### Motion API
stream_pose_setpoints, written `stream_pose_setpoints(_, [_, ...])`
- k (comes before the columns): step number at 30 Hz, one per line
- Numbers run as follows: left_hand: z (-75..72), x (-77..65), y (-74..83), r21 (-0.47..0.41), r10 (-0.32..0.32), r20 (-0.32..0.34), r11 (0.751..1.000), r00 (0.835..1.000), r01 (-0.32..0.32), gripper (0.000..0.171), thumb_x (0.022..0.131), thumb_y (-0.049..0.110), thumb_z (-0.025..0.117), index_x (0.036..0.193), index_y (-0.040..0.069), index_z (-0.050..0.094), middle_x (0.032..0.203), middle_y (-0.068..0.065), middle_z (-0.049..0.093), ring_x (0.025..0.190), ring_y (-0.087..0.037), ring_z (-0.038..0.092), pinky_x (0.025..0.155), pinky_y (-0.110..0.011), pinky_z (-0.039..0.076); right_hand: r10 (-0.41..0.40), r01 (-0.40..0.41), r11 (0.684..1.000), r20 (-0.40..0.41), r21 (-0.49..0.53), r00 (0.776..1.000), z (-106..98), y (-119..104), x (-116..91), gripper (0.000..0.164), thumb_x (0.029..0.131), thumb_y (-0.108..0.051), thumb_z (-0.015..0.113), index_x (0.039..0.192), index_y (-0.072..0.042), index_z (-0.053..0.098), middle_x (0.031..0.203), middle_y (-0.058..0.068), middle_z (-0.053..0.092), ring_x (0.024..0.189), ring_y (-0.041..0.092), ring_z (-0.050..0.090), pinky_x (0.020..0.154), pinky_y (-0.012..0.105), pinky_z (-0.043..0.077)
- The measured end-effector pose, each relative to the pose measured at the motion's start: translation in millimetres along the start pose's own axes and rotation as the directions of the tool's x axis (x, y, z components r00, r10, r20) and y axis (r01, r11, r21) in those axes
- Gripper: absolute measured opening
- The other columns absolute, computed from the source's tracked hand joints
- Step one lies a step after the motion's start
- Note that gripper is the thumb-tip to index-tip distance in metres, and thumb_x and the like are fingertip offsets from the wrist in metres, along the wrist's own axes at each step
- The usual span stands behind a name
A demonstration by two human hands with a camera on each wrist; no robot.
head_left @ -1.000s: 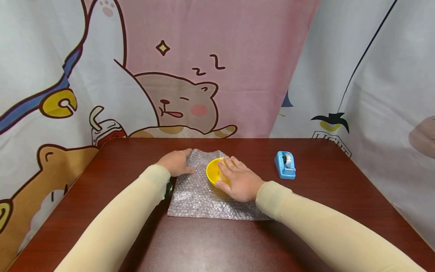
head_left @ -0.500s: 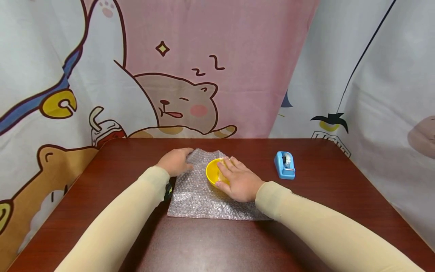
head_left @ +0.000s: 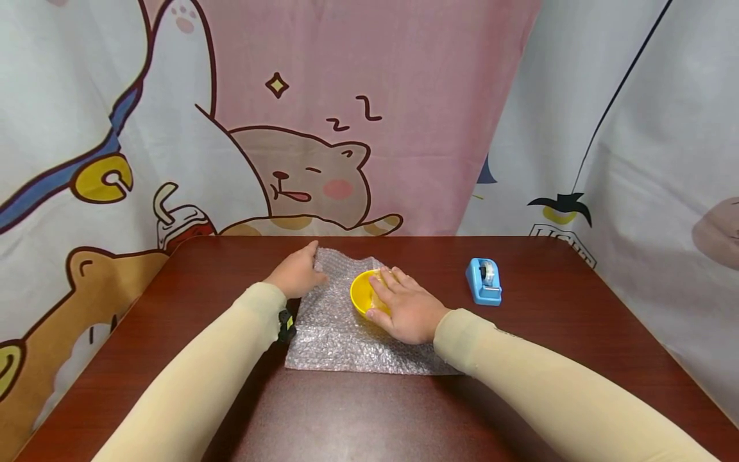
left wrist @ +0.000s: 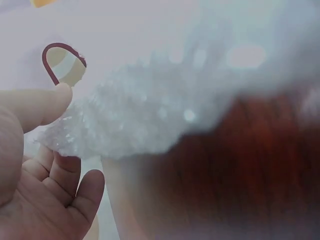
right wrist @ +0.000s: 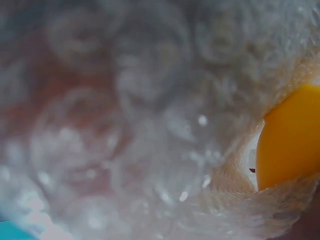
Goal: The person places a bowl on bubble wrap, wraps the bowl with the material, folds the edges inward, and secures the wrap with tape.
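A sheet of bubble wrap (head_left: 326,333) lies on the table with a yellow bowl (head_left: 361,294) on it. The bowl's mouth shows on its left side; wrap and hand cover its right part. My right hand (head_left: 411,311) lies with fingers extended over the wrap on the bowl. In the right wrist view, blurred wrap fills most of the frame beside the bowl (right wrist: 292,142). At the far left corner, my left hand (head_left: 296,273) holds the sheet's edge. The left wrist view shows the wrap (left wrist: 125,117) raised between the thumb and the curled fingers (left wrist: 65,175).
A light blue tape dispenser (head_left: 485,281) stands on the brown table (head_left: 346,417), right of the wrap. Behind the table hangs a curtain (head_left: 427,115) with cartoon animals. A small dark device (head_left: 287,325) sits at the left wrist.
My left hand's fingers have shifted slightly away from me, and the far left corner of the bubble wrap has moved with them. The right hand and the bowl stay in place.
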State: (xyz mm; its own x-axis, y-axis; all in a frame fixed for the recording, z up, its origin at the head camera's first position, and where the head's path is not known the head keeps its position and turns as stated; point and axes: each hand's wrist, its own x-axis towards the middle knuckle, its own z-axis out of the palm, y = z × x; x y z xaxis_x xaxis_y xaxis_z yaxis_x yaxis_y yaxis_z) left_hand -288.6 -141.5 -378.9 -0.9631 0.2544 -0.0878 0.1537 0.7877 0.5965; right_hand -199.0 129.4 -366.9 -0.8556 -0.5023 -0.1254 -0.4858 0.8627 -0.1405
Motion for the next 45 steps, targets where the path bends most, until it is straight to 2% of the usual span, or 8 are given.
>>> stream_pose_setpoints(4, [-1.4,-2.7,2.4,-0.049,-0.003,-0.001,0.999,1.000,0.003,0.096,0.098,0.024,0.074,0.169,0.005,0.012,0.157,-0.020,0.051,0.133,-0.035,0.061,0.114,-0.053,0.049,0.001,-0.001,1.000,0.001,-0.008,1.000,0.6,0.3,-0.1,0.084,0.106,-0.065,0.036,0.170,-0.015,0.015,0.178,0.012,0.011,0.165,0.038,0.010,0.134,0.050,0.011])
stream_pose_setpoints(7, [-1.9,-3.9,4.2,-0.061,0.035,-0.008,0.997,0.999,-0.036,0.077,0.100,0.024,0.072,0.164,0.006,0.034,0.143,-0.016,0.063,0.121,-0.031,0.066,0.108,-0.051,0.055,0.002,-0.002,1.000,0.001,-0.010,1.000,0.8,0.3,-0.1,0.084,0.106,-0.065,0.037,0.170,-0.015,0.015,0.178,0.012,0.011,0.165,0.038,0.010,0.134,0.050,0.011])
stream_pose_setpoints(11, [-2.2,-5.8,6.6,-0.049,0.087,-0.024,0.995,0.996,-0.088,0.038,0.101,0.023,0.069,0.137,0.010,0.063,0.124,-0.008,0.071,0.103,-0.024,0.067,0.093,-0.043,0.058,0.001,-0.001,1.000,-0.001,-0.010,1.000,0.7,0.3,0.0,0.084,0.106,-0.065,0.037,0.170,-0.015,0.016,0.178,0.012,0.011,0.165,0.038,0.011,0.134,0.050,0.011])
stream_pose_setpoints(16, [-3.1,-10.2,10.9,-0.049,0.117,-0.049,0.992,0.992,-0.120,0.016,0.104,0.023,0.062,0.107,0.009,0.070,0.097,-0.009,0.066,0.079,-0.022,0.057,0.073,-0.036,0.050,-0.004,0.004,1.000,-0.003,-0.011,1.000,1.3,0.5,0.4,0.083,0.106,-0.064,0.037,0.170,-0.014,0.017,0.178,0.012,0.012,0.165,0.039,0.011,0.134,0.051,0.011])
stream_pose_setpoints(19, [-2.8,-12.5,13.1,-0.047,0.132,-0.061,0.990,0.989,-0.135,0.028,0.108,0.027,0.057,0.118,0.006,0.073,0.112,-0.012,0.071,0.091,-0.025,0.064,0.084,-0.040,0.055,-0.005,0.005,1.000,-0.007,-0.017,1.000,1.7,0.8,0.6,0.083,0.106,-0.064,0.037,0.170,-0.014,0.017,0.178,0.013,0.012,0.165,0.039,0.011,0.134,0.052,0.012])
stream_pose_setpoints(22, [-1.9,-13.8,14.3,-0.049,0.140,-0.077,0.988,0.987,-0.144,0.039,0.110,0.030,0.054,0.140,0.009,0.068,0.142,-0.011,0.067,0.120,-0.029,0.065,0.106,-0.049,0.054,-0.004,0.004,1.000,-0.008,-0.016,1.000,2.0,0.8,0.8,0.083,0.106,-0.064,0.037,0.170,-0.014,0.017,0.178,0.013,0.012,0.165,0.039,0.011,0.134,0.052,0.012])
stream_pose_setpoints(27, [-0.7,-15.1,15.3,-0.060,0.171,-0.097,0.982,0.981,-0.177,0.045,0.112,0.032,0.052,0.147,0.006,0.061,0.152,-0.014,0.060,0.142,-0.034,0.056,0.118,-0.054,0.045,0.002,-0.002,1.000,-0.006,-0.008,1.000,2.3,0.6,0.7,0.083,0.106,-0.064,0.037,0.170,-0.015,0.017,0.178,0.012,0.012,0.165,0.038,0.011,0.134,0.051,0.011])
stream_pose_setpoints(45, [0.1,-32.8,37.8,-0.125,0.279,-0.146,0.947,0.949,-0.297,0.041,0.111,0.032,0.054,0.143,0.010,0.066,0.147,-0.009,0.065,0.136,-0.029,0.062,0.116,-0.049,0.049,-0.020,0.020,1.000,-0.023,-0.019,1.000,2.4,0.3,0.8,0.082,0.108,-0.062,0.035,0.170,-0.012,0.019,0.177,0.015,0.014,0.164,0.041,0.013,0.134,0.052,0.013])
